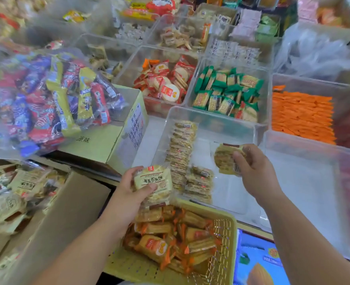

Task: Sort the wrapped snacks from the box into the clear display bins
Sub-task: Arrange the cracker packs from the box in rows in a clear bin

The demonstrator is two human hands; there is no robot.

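Left hand [131,194] clamps a snack stack [154,181] at the bin [213,117] edge; right hand [256,171] pinches one pack [224,159] above bare bin floor.

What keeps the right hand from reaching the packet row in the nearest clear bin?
Likely nothing, so yes: the right hand, holding a snack packet, is over the open bin beside the row.

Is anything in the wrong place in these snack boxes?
Maybe one. In the bin of green packets, a red-edged packet lies at the near right corner, unlike its neighbours. It looks more like the red packets one bin to the left.
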